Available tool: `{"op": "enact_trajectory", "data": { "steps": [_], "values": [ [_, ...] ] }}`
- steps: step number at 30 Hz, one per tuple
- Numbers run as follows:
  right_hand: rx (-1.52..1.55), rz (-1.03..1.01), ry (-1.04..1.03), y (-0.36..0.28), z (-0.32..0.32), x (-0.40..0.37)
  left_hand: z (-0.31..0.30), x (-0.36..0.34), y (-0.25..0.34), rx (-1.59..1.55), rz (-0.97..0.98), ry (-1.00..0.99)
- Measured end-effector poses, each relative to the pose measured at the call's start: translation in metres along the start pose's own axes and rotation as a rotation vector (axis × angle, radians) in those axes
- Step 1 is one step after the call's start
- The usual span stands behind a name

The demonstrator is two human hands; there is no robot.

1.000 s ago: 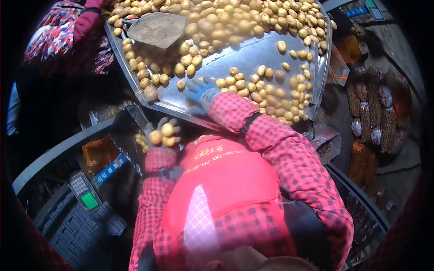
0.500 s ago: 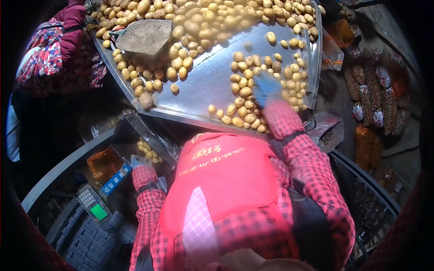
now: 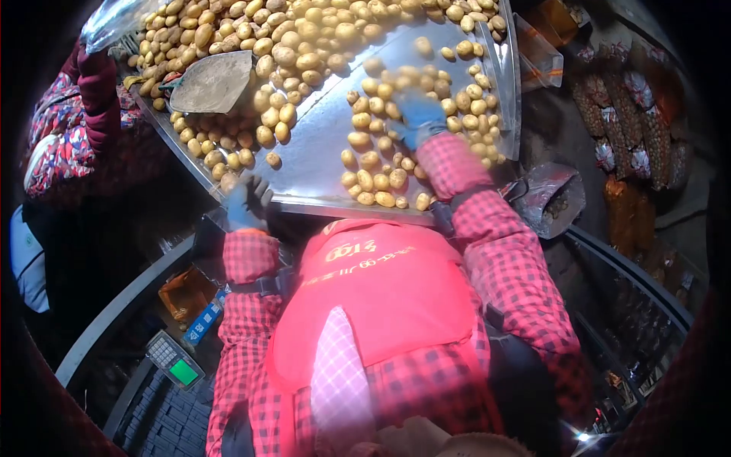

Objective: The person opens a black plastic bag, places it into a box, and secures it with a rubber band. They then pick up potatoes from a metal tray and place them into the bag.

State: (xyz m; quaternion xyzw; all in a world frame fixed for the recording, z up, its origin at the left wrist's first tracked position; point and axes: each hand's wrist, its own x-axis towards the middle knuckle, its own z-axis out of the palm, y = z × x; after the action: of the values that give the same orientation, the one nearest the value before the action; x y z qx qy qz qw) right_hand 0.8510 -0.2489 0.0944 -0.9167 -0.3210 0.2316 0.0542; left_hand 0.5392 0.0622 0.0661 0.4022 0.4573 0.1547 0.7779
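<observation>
My right hand (image 3: 419, 118), in a blue glove, is among the loose potatoes (image 3: 378, 181) on the right part of a metal sorting table (image 3: 316, 164). Motion blurs its fingers, and the potatoes just beyond them are smeared too. At the table's front left corner is my left hand (image 3: 247, 199), gloved in blue and grey, with its fingers apart. One potato (image 3: 229, 181) lies right beside those fingers; I see nothing held in them.
A scoop (image 3: 212, 82) rests on the potato pile (image 3: 228, 38). Another person's sleeve (image 3: 99, 95) is at the left. Below stands a scale (image 3: 174, 361) with a green display. Filled net bags (image 3: 624, 122) lie on the right, and a clear plastic bag (image 3: 550, 199) hangs by the table.
My left hand has risen from below the table to its front left corner. My right hand has moved forward and left, with potatoes shifting around it. The camera view has shifted slightly.
</observation>
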Motion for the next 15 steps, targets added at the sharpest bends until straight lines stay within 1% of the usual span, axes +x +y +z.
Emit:
{"op": "enact_trajectory", "data": {
  "steps": [2, 4, 6, 8, 9, 11, 12, 14, 15],
  "values": [
    [0.351, -0.073, 0.573, 0.051, 0.033, -0.017, 0.026, -0.017, 0.006, 0.011, -0.027, -0.075],
    [0.684, 0.283, 0.479, 0.075, 0.016, -0.067, 0.026, -0.022, 0.002, 0.008, -0.053, -0.069],
    [0.687, 0.496, 0.437, 0.148, 0.058, -0.09, 0.022, -0.023, -0.003, -0.003, -0.071, -0.055],
    [0.53, 0.578, 0.295, 0.175, 0.071, -0.129, 0.014, -0.023, -0.011, 0.005, -0.085, -0.046],
    [0.527, 0.578, 0.293, 0.172, 0.093, -0.138, 0.014, -0.022, -0.016, 0.003, -0.087, -0.045],
    [0.123, 0.436, 0.553, 0.168, 0.144, -0.146, 0.019, -0.019, -0.022, -0.018, -0.128, -0.032],
    [0.127, 0.434, 0.552, 0.151, 0.14, -0.142, 0.029, -0.02, -0.022, -0.016, -0.125, -0.029],
    [0.372, 0.658, 0.383, 0.095, 0.107, -0.125, 0.049, -0.019, -0.022, -0.011, -0.166, -0.112],
    [0.376, 0.657, 0.379, 0.081, 0.085, -0.12, 0.041, -0.004, -0.037, -0.045, -0.203, -0.168]
  ]
}}
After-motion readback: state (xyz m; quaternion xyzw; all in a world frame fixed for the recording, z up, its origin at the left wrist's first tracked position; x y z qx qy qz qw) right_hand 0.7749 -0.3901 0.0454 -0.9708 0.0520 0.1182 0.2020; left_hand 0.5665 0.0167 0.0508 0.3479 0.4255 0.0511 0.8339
